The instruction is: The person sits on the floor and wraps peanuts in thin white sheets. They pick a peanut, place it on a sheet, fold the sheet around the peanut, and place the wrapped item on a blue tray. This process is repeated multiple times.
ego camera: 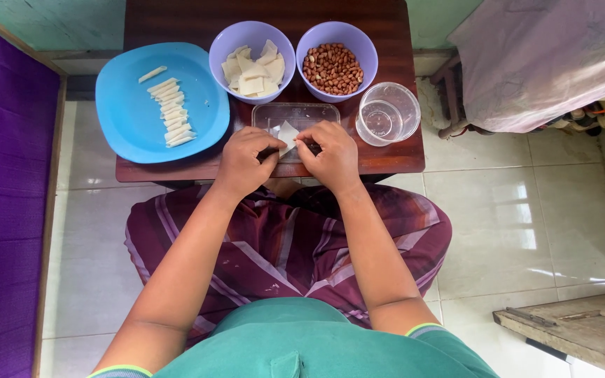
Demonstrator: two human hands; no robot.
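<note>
On the dark wooden bench (386, 157), a round blue plastic plate (131, 112) at the left carries a row of small pale rolled pieces (169, 112). Next come a lilac bowl of pale flat wrapper squares (252, 66) and a lilac bowl of brown peanuts (332, 68). Below them, the left hand (243, 162) and right hand (330, 157) both pinch one thin white wrapper square (288, 134), which lies between their fingertips over a clear rectangular plastic tray (295, 112). An empty clear round cup (387, 112) stands furthest right.
</note>
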